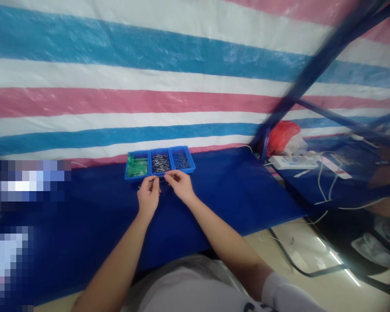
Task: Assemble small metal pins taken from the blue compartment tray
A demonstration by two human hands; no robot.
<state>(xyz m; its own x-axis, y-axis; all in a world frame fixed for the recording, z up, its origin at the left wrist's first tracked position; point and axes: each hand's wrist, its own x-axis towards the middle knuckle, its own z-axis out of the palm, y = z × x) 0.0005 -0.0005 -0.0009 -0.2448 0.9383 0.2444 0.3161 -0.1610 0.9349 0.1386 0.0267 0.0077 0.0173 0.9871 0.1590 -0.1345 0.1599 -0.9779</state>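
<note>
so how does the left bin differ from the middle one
The left bin holds green pieces; the middle bin holds thin silvery metal pieces. The left bin sits at the row's end; the middle bin has a bin on each side. Both are blue, open and about the same size.

A thin metal pin [160, 180], seemingly a nail, is pinched level between left hand [148, 197] and right hand [181, 185]. It is held just before the blue tray [130, 177].
</note>
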